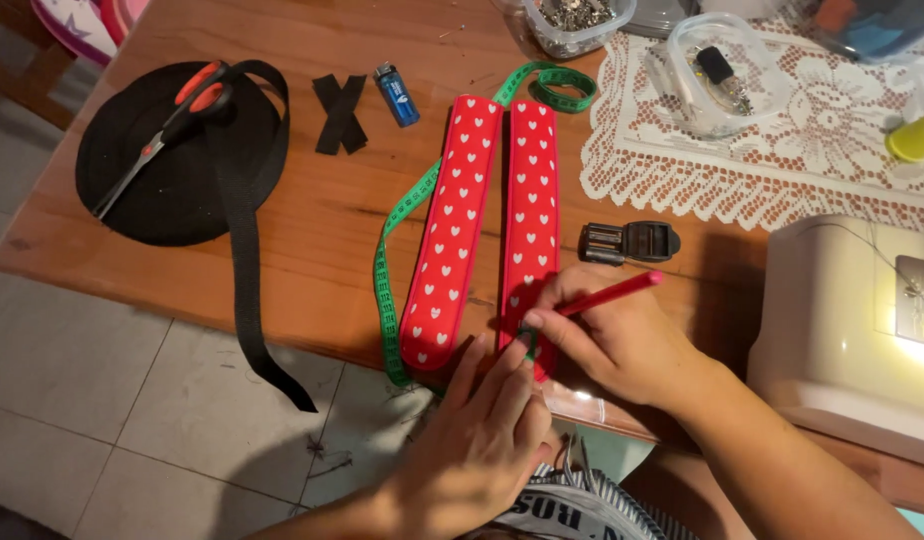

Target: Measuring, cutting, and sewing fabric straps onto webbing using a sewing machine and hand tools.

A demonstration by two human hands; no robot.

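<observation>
- Head view looks down on a wooden bench with two red padded strips printed with white hearts, lying side by side and touching along their length.
- The right hand grips a red pencil in a writing hold, its tip down on the near end of the right strip.
- The left hand lies flat with fingers stretched out, fingertips pressing a green measuring tape onto that same strip end; it grasps nothing.
- The tape runs along the outer edge of the left strip, curls into a loop at the far end and passes under the strips' near ends.
- A black plastic buckle sits just beside the right strip, near the right hand.
- Farther left: a blue lighter, two crossed pieces of black webbing, and a coil of black webbing with orange-handled scissors on top; one webbing end hangs over the bench edge.
- A white lace mat carries clear plastic containers; a white sewing machine stands at the right.
</observation>
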